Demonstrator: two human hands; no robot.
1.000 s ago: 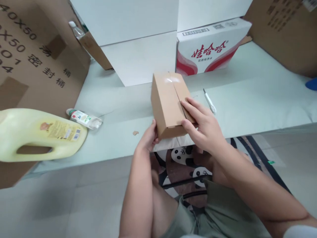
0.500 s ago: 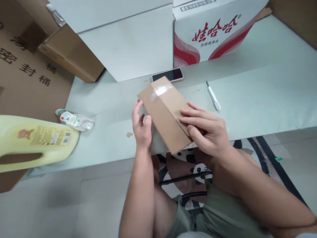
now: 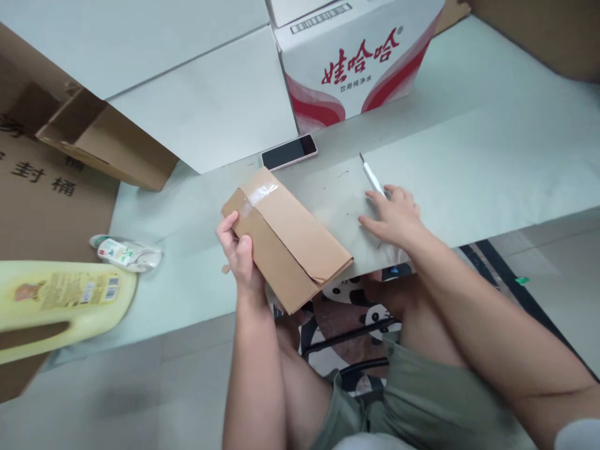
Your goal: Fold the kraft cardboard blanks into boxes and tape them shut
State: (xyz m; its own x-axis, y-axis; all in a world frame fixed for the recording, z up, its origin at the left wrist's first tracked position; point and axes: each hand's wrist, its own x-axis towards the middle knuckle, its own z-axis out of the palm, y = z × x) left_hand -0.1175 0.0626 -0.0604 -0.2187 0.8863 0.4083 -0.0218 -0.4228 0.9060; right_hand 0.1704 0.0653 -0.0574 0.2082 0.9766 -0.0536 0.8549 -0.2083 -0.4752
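Observation:
A brown cardboard box (image 3: 285,237) with clear tape across its far end sits tilted over the table's front edge. My left hand (image 3: 241,253) grips its left side, thumb and fingers on the cardboard. To the right, my right hand (image 3: 396,215) is open, fingers spread over the handle of a white utility knife (image 3: 372,177). The knife's thin blade points away from me; its rear part is hidden under the hand. Whether the fingers touch the handle I cannot tell.
A phone (image 3: 289,152) lies behind the cardboard box, before a white box (image 3: 210,106) and a red-and-white printed carton (image 3: 351,69). At left are a clear plastic bottle (image 3: 129,254), a yellow jug (image 3: 65,303) and an open cardboard box (image 3: 112,140). The pale green tablecloth (image 3: 492,150) spreads rightward.
My right hand has let go of the cardboard box and moved right to the knife. My left hand now grips the box. The view has shifted, so the background sits further left.

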